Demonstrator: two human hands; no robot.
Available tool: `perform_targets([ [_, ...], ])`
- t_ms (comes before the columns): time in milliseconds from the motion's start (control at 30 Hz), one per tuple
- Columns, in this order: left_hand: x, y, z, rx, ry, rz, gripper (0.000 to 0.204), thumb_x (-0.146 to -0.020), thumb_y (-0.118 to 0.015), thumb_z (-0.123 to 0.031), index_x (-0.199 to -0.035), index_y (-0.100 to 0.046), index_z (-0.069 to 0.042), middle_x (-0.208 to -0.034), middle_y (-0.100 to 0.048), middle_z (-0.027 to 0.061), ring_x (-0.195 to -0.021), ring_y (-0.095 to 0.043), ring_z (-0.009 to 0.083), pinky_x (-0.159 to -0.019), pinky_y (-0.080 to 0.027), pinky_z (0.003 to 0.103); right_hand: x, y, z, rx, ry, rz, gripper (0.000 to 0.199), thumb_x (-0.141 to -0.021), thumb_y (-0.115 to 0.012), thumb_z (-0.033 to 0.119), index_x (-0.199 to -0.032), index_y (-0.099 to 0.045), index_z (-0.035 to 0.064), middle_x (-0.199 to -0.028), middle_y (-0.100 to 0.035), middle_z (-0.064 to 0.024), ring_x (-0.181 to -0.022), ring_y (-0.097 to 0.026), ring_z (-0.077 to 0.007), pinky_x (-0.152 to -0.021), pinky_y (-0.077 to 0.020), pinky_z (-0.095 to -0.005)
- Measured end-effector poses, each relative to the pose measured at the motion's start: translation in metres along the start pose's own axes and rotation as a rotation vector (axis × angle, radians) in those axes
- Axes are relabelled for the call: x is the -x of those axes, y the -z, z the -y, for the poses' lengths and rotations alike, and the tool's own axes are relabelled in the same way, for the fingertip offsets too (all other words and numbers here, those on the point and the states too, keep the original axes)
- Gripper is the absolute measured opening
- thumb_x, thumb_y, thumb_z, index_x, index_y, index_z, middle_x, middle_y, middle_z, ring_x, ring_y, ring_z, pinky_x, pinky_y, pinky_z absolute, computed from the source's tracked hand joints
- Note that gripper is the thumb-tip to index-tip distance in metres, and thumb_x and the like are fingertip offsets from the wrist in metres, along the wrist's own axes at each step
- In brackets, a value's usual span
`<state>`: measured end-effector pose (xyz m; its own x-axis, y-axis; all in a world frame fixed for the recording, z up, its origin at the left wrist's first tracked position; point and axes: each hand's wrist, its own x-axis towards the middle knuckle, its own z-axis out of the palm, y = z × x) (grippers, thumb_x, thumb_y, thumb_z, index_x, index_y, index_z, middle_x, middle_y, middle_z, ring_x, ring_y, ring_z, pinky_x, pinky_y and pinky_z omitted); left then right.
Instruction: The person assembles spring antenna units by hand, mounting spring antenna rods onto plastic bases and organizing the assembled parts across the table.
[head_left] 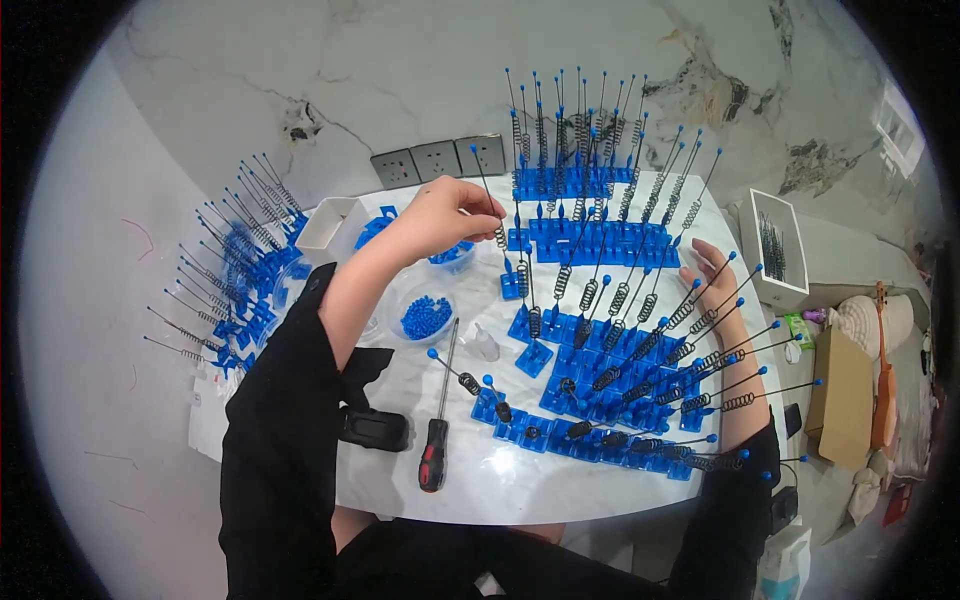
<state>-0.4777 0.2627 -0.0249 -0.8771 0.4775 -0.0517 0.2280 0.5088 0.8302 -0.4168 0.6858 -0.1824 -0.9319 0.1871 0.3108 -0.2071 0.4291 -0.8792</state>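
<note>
1. Nearest me, at 6 o'clock, are my two black sleeves; just above them on the white marble-patterned round table (480, 480) lies a screwdriver with a red-and-black handle and steel shaft (437, 428), untouched, beside a small black device (372, 428).
2. My left hand (445, 212) is raised toward 12 o'clock, fingertips pinched on a thin black wire antenna with a coiled spring and a blue bead tip (488, 195); its lower end hangs over a small blue plastic base (511, 284), and I cannot tell whether they touch.
3. My right hand (718, 290) lies at 3 o'clock, flat and relaxed with nothing in its grasp, among the leaning finished antennas on blue bases (620, 370).
4. I judge the step in hand to be seating this antenna into a base.
5. The next move, I reckon, calls for keeping the wire upright and lowering it cleanly without snagging neighbouring springs.
6. At 9 o'clock sits a clear shallow dish of blue beads (425, 316), a white rectangular tray (330, 222) beyond it, and another cluster of finished pieces (235, 290).
</note>
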Motion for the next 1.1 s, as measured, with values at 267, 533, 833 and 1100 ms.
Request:
perform_targets([
  [267,-0.035,-0.015,0.005,-0.205,-0.145,-0.170,0.017,-0.082,-0.066,-0.007,-0.095,-0.069,0.002,-0.081,-0.071,0.0112,-0.072,-0.070,0.0155,-0.068,-0.054,0.028,0.000,0.001,-0.005,0.015,0.001,0.022,0.057,-0.079,-0.076,0.014,-0.131,-0.053,0.0070,-0.133,-0.055,-0.0090,-0.123,-0.051,-0.0211,-0.104,-0.0376,-0.0356],
  [533,-0.041,-0.018,0.003,-0.271,-0.228,-0.195,0.018,-0.078,-0.063,-0.003,-0.093,-0.071,0.001,-0.085,-0.071,0.0136,-0.075,-0.071,0.0196,-0.072,-0.055,0.030,-0.002,-0.001,-0.010,-0.035,0.022,0.032,0.057,-0.079,-0.076,0.012,-0.131,-0.052,0.0070,-0.132,-0.055,-0.0088,-0.124,-0.051,-0.0213,-0.104,-0.0373,-0.0344],
  [833,-0.040,-0.016,0.002,-0.358,-0.210,-0.191,0.020,-0.082,-0.067,-0.008,-0.100,-0.070,0.000,-0.089,-0.072,0.0115,-0.080,-0.071,0.0165,-0.074,-0.054,0.027,-0.001,-0.004,-0.002,-0.033,0.012,0.059,0.062,-0.079,-0.075,0.009,-0.134,-0.048,0.0017,-0.134,-0.054,-0.0139,-0.127,-0.049,-0.0231,-0.109,-0.0350,-0.0346],
  [1100,-0.038,-0.017,-0.006,-0.374,-0.139,-0.187,0.030,-0.076,-0.071,-0.011,-0.103,-0.070,0.000,-0.098,-0.072,0.0121,-0.090,-0.069,0.0197,-0.084,-0.052,0.029,-0.003,0.000,-0.018,0.089,0.080,0.038,0.054,-0.080,-0.073,0.010,-0.129,-0.054,-0.0029,-0.131,-0.055,-0.0167,-0.123,-0.053,-0.0250,-0.105,-0.0402,-0.0337],
])
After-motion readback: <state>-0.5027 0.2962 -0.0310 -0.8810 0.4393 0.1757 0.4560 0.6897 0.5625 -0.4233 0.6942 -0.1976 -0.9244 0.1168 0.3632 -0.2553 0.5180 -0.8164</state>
